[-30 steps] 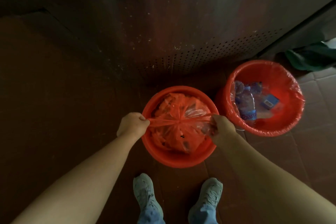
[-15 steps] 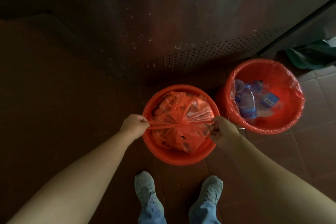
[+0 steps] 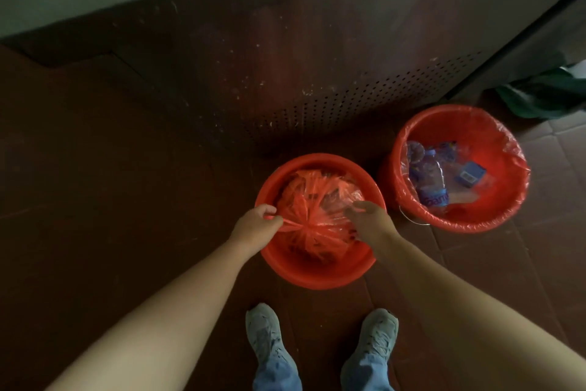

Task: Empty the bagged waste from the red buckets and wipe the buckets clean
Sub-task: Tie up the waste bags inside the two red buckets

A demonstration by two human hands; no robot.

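Two red buckets stand on the floor. The near bucket [image 3: 317,273] holds a red plastic waste bag [image 3: 314,210], gathered into a twisted knot at its middle. My left hand [image 3: 255,225] grips a twisted strand of the bag at the bucket's left rim. My right hand [image 3: 369,222] lies over the bag's right side with fingers curled into the plastic. The far right bucket [image 3: 507,203] is lined with a red bag and holds a plastic bottle [image 3: 429,183] and a small blue box [image 3: 469,176].
A dark perforated panel [image 3: 348,105] rises right behind the buckets. A green cloth [image 3: 545,99] lies at the far right on the tiled floor. My two shoes [image 3: 320,336] stand just in front of the near bucket.
Both hands have moved inward over the bag. The strand that was pulled taut between them is now slack and gathered at the knot.
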